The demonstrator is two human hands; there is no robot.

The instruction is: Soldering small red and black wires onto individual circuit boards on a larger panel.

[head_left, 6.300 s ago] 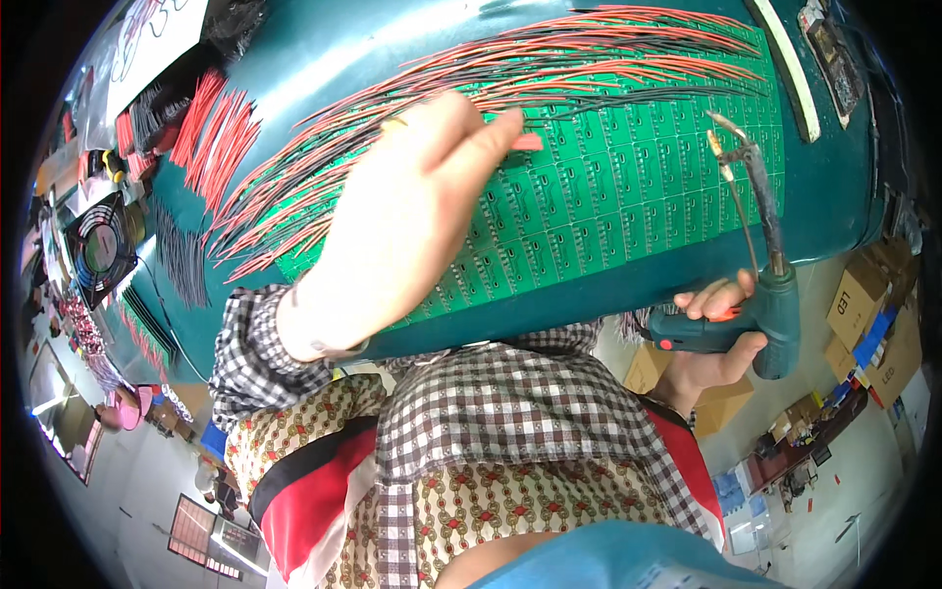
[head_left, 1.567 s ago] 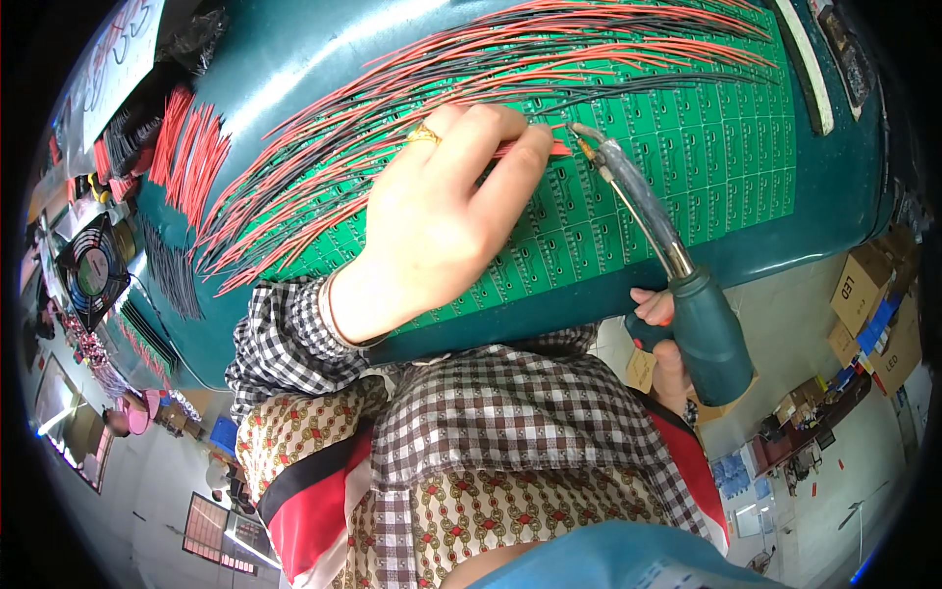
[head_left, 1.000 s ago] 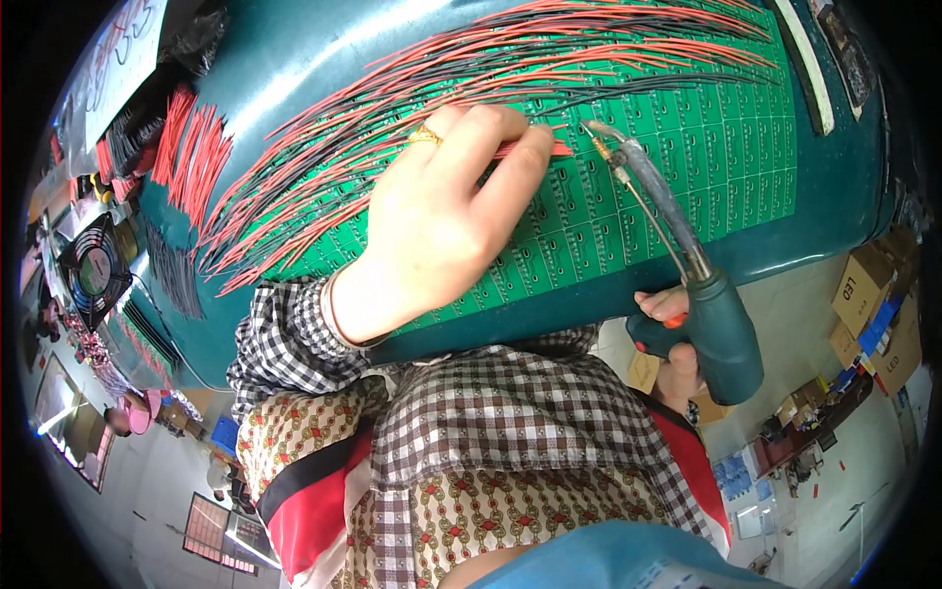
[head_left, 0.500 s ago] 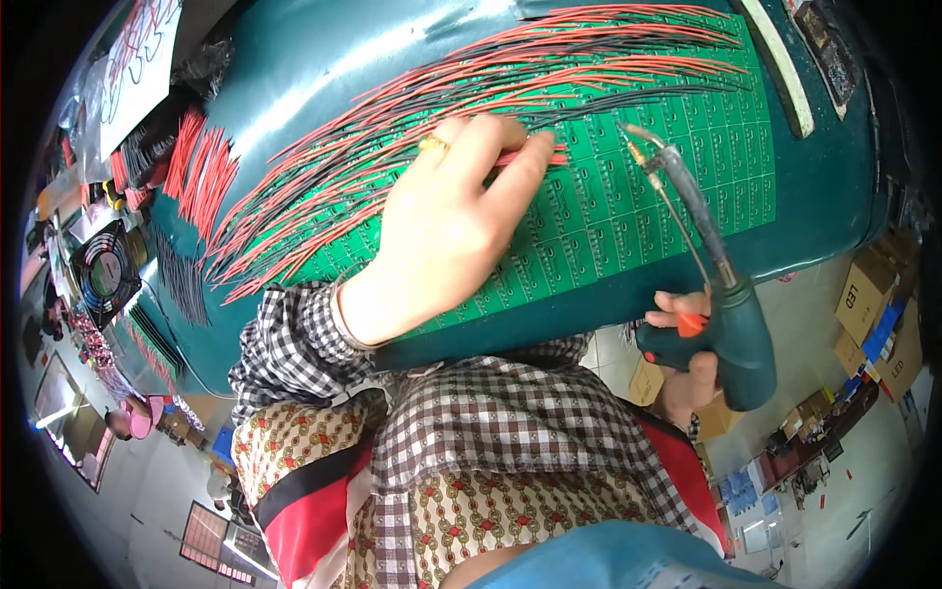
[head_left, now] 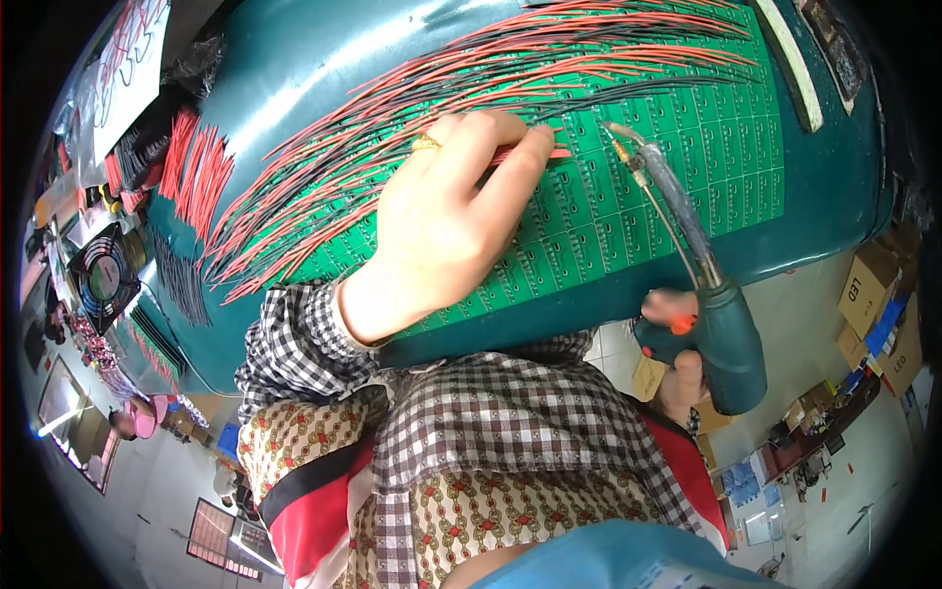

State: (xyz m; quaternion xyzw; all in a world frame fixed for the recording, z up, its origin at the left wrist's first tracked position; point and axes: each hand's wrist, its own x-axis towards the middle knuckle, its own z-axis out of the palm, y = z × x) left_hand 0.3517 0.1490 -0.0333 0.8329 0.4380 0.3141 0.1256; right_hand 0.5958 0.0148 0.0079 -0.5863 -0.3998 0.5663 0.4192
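My left hand [head_left: 456, 201] rests over a large green circuit board panel [head_left: 628, 221], its fingers closed on a few short red wires [head_left: 557, 153]. Their ends poke out past the thumb and index finger. Rows of red and black wires [head_left: 392, 98] lie across the panel's far and left part. In my right hand [head_left: 677, 339] is a dark green soldering gun [head_left: 736, 344] with an orange-red trigger. Its long metal tip and thin feed tube slant up and left, ending just above the panel to the right of the left hand's wires.
Loose bundles of red wires [head_left: 196, 172] and black wires [head_left: 180, 275] lie at the left of the green tabletop [head_left: 294, 44]. A small black fan [head_left: 104, 278] stands at the left edge. A pale strip [head_left: 788, 64] lies at the far right. Cardboard boxes [head_left: 873, 304] sit beyond the right side.
The soldering gun has moved slightly left, its tip coming nearer to my left hand. My left hand stays nearly in place, still gripping the red wires.
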